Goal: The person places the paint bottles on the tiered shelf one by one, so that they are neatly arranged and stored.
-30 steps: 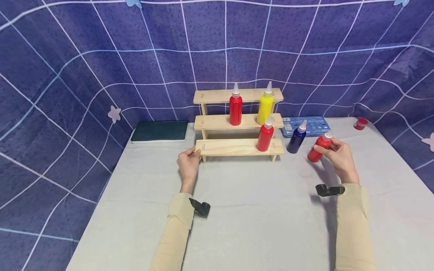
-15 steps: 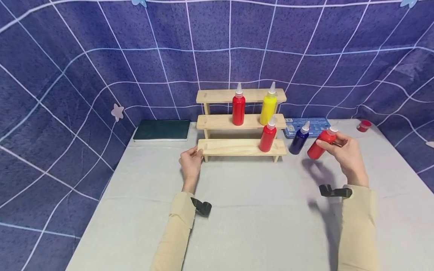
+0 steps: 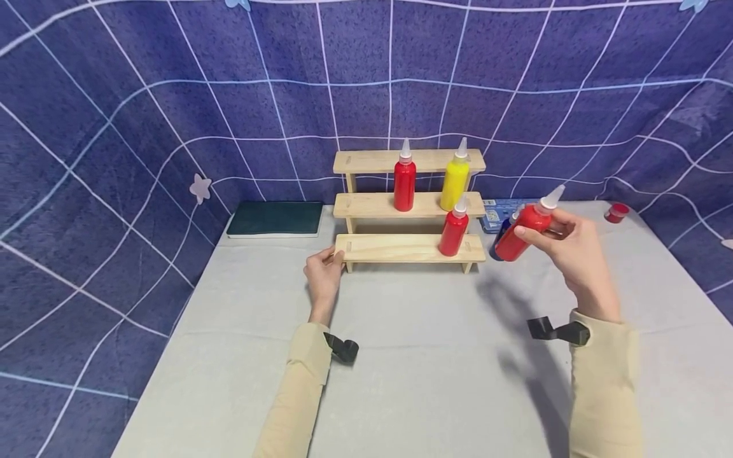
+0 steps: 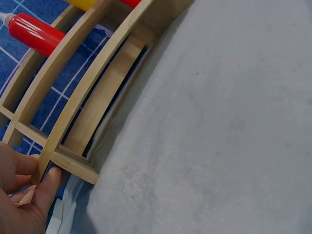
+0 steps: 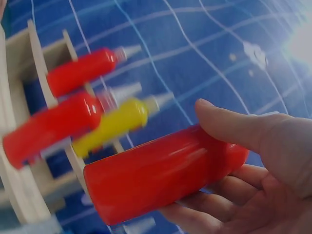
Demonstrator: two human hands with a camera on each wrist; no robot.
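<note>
Head view: person at a pale surface (image 3: 412, 356), three-tier wooden rack (image 3: 375, 162) toward the back. Left hand (image 3: 324, 275): grip pinched on the left end of the bottom step (image 3: 389, 248). Right hand (image 3: 575, 257): grip clamped round a red bottle (image 3: 521, 233), which is lifted off the surface, tilted, white nozzle up and rightward. From here it covers most of a blue bottle (image 3: 501, 233); can't tell if those two touch. On the rack I see a second red bottle (image 3: 404, 186) and a yellow bottle (image 3: 455, 184) upright on the middle step (image 3: 366, 205), and a third red bottle (image 3: 454, 233) near the right end of the lowest one. Dark green book (image 3: 275, 218) left of the rack, flat blue item (image 3: 494, 215) by its right side, small red pot (image 3: 616, 212) far right.

Left wrist view: thumb and fingers on the wood at the rack's end; rack bottles only partly in frame.

Right wrist view: held bottle between thumb and fingers, base toward the rack; bottles behind it blurred.
</note>
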